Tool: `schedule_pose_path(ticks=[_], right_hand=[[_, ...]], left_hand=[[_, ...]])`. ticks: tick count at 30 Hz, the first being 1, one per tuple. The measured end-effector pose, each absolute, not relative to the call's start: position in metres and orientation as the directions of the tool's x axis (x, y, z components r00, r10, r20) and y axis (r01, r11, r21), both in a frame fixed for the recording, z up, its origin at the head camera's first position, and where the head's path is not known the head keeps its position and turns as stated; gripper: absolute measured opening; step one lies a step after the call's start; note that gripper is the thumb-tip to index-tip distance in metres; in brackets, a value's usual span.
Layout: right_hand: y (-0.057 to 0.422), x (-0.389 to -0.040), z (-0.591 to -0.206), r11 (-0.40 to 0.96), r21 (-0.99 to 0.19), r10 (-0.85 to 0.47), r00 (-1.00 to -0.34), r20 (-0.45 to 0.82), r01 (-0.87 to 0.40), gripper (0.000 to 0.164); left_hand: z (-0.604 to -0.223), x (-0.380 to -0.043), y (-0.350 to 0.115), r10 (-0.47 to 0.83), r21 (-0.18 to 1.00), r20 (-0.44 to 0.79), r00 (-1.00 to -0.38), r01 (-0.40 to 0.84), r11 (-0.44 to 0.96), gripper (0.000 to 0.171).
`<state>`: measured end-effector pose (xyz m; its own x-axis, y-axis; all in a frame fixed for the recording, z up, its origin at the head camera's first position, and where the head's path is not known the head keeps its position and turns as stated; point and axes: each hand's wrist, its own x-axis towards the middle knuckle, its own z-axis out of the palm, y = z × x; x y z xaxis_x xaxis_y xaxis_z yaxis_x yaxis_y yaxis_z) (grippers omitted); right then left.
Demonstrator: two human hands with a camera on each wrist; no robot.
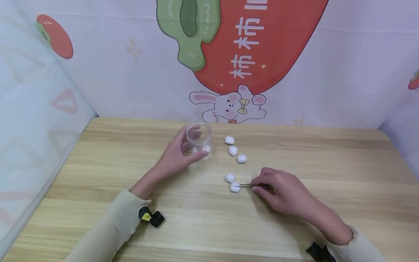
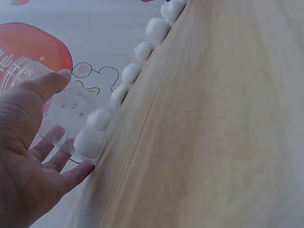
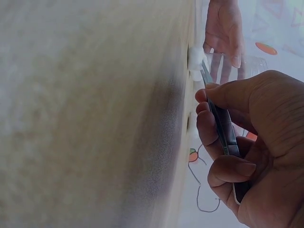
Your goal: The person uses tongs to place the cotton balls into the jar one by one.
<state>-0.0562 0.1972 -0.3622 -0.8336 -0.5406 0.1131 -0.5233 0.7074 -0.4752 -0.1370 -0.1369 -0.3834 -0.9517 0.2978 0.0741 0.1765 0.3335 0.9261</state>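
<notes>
A clear plastic jar [image 1: 203, 141] stands on the table with its open mouth up, and my left hand [image 1: 171, 154] holds it round the side, thumb in front. Inside, near its bottom, lie two white cotton balls [image 2: 89, 142]. My right hand [image 1: 284, 191] pinches a pair of metal tweezers [image 3: 223, 121], pointed left. Their tips reach a cotton ball [image 1: 235, 188] on the table; whether they grip it I cannot tell. Just behind it lies another cotton ball [image 1: 230, 178]. Farther back, three more form a slanting row, with a cotton ball [image 1: 232, 151] in the middle.
The wooden table [image 1: 314, 156] meets a printed cloth backdrop [image 1: 131, 72] at its far edge. A pale cloth [image 1: 29, 109] hangs along the left side. A black device [image 1: 152, 216] sits at my left cuff and another black device [image 1: 319, 251] at my right.
</notes>
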Motion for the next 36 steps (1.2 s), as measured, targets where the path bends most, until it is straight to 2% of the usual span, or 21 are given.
schedule_pose_path(ticks=[12, 20, 36], right_hand=[[0.198, -0.057, -0.358, 0.706, -0.486, -0.519, -0.843, 0.141, -0.516, 0.015], [0.199, -0.059, -0.356, 0.677, -0.504, -0.508, -0.836, 0.208, -0.537, 0.016], [0.191, -0.076, -0.352, 0.668, -0.550, -0.406, -0.865, 0.294, -0.501, 0.014]], left_hand=[[-0.384, -0.140, -0.134, 0.307, 0.930, 0.089, -0.948, 0.189, 0.315, 0.079], [-0.383, -0.138, -0.133, 0.308, 0.934, 0.080, -0.948, 0.179, 0.309, 0.078], [-0.384, -0.137, -0.137, 0.302, 0.930, 0.082, -0.950, 0.181, 0.318, 0.078]])
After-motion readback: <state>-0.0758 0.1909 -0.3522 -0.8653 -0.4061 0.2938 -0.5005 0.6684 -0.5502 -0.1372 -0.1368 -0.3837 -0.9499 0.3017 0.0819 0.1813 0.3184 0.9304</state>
